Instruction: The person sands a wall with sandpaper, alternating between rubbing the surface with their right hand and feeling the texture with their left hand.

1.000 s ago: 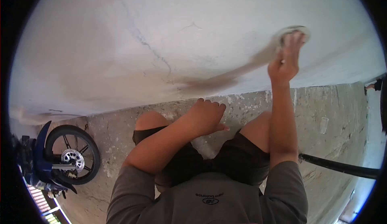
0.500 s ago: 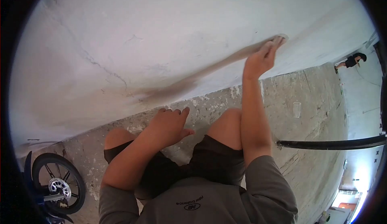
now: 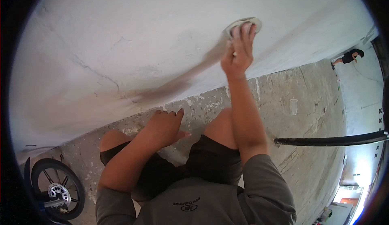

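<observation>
My right hand [image 3: 239, 57] reaches up with its fingers pressing a pale, flat, rounded pad [image 3: 255, 21] against the white wall [image 3: 142, 26]. The fingers cover much of the pad, so its exact kind cannot be made out. A brownish shadowed band runs along the wall, down and left from that hand. Near my left knee, my left hand [image 3: 165, 125] hangs in front of the wall's foot. Its fingers are partly bent, the thumb stands apart, and no object shows in it.
A motorbike wheel [image 3: 78, 184] stands at lower left. A clear plastic cup [image 3: 293, 106] is on the worn concrete floor [image 3: 300, 83] to the right. A black tube [image 3: 332, 141] juts in from the right. Another person [image 3: 349, 57] is by the far wall.
My right hand has moved left and slightly up along the wall with the pad, whose face shows more. My left hand keeps its pose; the whole view has shifted slightly.
</observation>
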A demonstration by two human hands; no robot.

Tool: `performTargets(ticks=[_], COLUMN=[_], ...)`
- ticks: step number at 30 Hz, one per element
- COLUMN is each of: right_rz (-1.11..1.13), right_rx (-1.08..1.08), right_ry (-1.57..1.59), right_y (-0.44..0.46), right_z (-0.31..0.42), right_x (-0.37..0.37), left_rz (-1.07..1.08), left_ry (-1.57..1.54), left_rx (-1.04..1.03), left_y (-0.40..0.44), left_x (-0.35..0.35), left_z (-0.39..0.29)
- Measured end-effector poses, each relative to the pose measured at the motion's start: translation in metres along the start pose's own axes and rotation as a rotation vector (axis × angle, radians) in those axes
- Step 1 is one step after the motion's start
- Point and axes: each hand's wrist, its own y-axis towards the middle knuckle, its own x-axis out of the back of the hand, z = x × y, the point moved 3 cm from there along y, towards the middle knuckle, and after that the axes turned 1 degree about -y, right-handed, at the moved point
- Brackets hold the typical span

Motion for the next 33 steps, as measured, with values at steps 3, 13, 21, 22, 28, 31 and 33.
performTargets(ticks=[3, 13, 21, 22, 28, 31, 33], right_rz=[-0.203, -0.108, -0.071, -0.061, -0.315, -0.197, -0.118], right_rx=[-0.5, -0.657, -0.63, -0.528, -1.007, -0.773, -0.657], right_ry=[0.059, 0.081, 0.118, 0.056, 0.247, 0.199, 0.178], right_y=[0.005, -0.002, -0.004, -0.007, -0.013, -0.005, -0.002], right_z=[-0.027, -0.021, -0.008, -0.016, -0.036, -0.005, 0.003], right_x=[0.013, 0.019, 0.014, 0.011, 0.017, 0.014, 0.012], left_rz=[0.011, 0.029, 0.034, 0.027, 0.038, 0.051, 0.066], left_ry=[-0.013, -0.045, -0.038, -0.038, -0.056, -0.064, -0.072], left_rx=[0.033, 0.038, 0.026, 0.031, 0.043, 0.051, 0.06], left_y=[-0.004, -0.007, -0.007, -0.007, -0.008, -0.008, -0.006], left_x=[0.012, 0.017, 0.012, 0.012, 0.016, 0.014, 0.008], left_z=[0.0, -0.002, -0.002, 0.0, 0.0, 0.001, 0.004])
